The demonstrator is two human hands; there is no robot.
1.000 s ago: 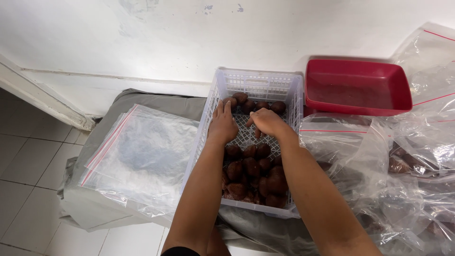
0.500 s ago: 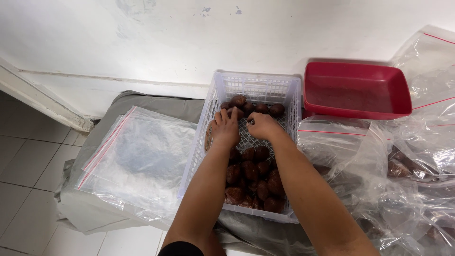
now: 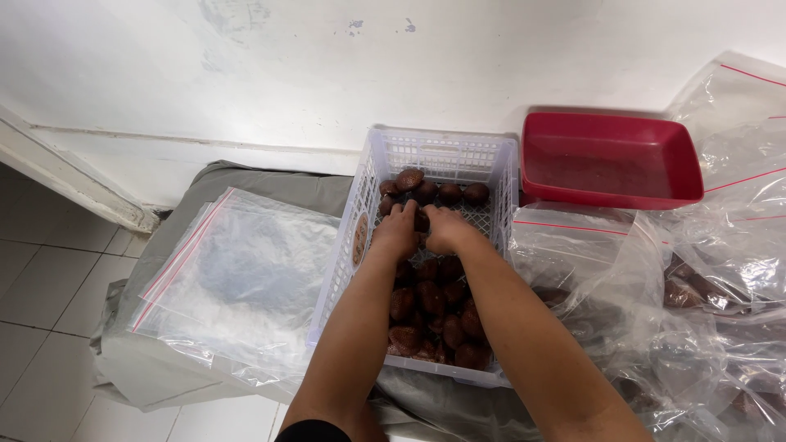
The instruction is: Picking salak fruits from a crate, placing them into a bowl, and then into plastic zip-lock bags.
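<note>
1. The white plastic crate (image 3: pixel 446 155) sits at the centre of the frame on a grey cloth (image 3: pixel 246 184), its lattice walls pale and see-through. Inside lies a heap of dark brown, scaly-skinned fruits (image 3: pixel 434 299), roundish with a slight point, glossy in places.
2. The left hand (image 3: pixel 397 231) and right hand (image 3: pixel 446 229) meet in the crate's upper middle, palms down on the fruit, just beside each other. The left fingers (image 3: pixel 403 211) lie pressed together over the fruit; the right fingers curl downward, and it looks as if they close on a fruit, though the grip itself is hidden beneath the hand.
3. Both forearms cover much of the heap, and the crate's near rim is partly hidden by them. The far row of fruit shows clearly; the rest is only glimpsed between the arms.
4. The crate's long axis runs from the lower centre of the frame toward the wall at the top, leaning slightly right.
5. Left of the crate lies a stack of clear zip bags (image 3: pixel 246 278) with red seal lines. At upper right stands a red tray (image 3: pixel 610 160); more clear bags (image 3: pixel 704 270), some holding fruit, crowd the right edge and are cut off there.
</note>
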